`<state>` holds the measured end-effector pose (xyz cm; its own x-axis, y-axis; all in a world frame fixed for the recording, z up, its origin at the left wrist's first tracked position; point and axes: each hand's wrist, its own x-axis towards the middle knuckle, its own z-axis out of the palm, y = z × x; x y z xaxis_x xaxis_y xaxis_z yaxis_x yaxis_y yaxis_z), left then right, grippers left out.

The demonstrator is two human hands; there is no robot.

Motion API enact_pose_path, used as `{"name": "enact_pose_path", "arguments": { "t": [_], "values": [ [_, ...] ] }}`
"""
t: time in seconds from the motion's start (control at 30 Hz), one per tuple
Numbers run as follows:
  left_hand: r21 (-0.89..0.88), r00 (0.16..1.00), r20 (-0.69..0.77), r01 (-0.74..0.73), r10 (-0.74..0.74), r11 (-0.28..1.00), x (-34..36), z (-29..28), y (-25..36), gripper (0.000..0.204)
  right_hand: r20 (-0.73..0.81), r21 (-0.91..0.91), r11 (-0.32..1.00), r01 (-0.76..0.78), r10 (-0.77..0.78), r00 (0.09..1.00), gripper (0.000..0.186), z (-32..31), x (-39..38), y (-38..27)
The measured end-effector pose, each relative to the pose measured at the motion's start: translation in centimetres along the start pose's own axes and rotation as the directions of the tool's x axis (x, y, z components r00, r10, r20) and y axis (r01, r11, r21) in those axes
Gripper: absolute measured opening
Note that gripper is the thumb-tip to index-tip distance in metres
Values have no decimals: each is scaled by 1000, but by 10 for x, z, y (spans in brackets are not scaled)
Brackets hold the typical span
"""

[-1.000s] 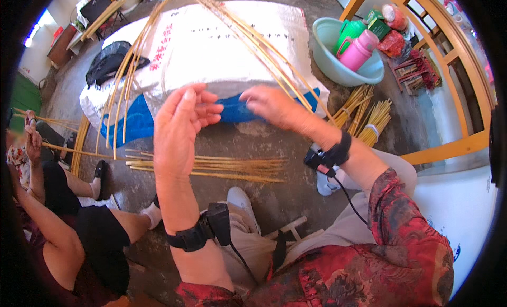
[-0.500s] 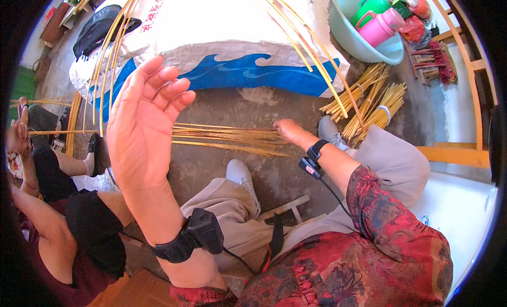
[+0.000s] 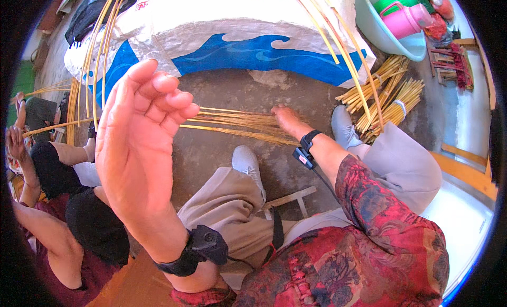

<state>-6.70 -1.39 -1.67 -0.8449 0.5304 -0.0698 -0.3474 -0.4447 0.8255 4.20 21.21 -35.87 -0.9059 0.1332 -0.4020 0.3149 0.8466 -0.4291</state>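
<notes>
My left hand (image 3: 140,143) is raised close to view, palm showing and fingers loosely curled, with nothing visible in it. Behind it, a spread of thin straw-coloured stalks (image 3: 237,118) lies low over the floor; their left ends are hidden by that hand. My right hand (image 3: 289,120) reaches down to the finer, brownish ends of these stalks. Its fingers are drawn together at the upper edge of the spread, but what they grip is too small to tell. Each wrist wears a black strap with a small device.
A white sack with a blue wave pattern (image 3: 237,56) spans the far side, long stalks (image 3: 343,48) lying over it. Tied stalk bundles (image 3: 393,109) lie near my right shoe. A pale blue basin (image 3: 417,49) holds a pink jug (image 3: 404,20). Another person (image 3: 58,233) sits at left.
The whole view has shifted, so the sack and basin sit farther right. My left hand's fingers are a little more curled. My right hand stays by the stalk ends.
</notes>
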Motion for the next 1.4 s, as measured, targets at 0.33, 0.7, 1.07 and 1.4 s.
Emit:
{"name": "enact_pose_path", "arguments": {
  "t": [0.33,0.7,1.07,1.4],
  "values": [
    [7,999,37,34,-34,999,3,4,-8,38,250,-147,989,17,20,968,22,-6,0,-7],
    [22,999,-17,35,-34,999,-1,5,-8,37,219,-72,957,282,-260,940,18,26,-26,-23],
    [35,999,-23,34,-33,999,2,5,-9,35,173,-275,881,386,-349,921,24,35,-41,-30],
    [115,992,-124,52,-37,992,4,29,-17,31,278,-132,941,312,-267,923,17,18,-49,-42]
  ]
}}
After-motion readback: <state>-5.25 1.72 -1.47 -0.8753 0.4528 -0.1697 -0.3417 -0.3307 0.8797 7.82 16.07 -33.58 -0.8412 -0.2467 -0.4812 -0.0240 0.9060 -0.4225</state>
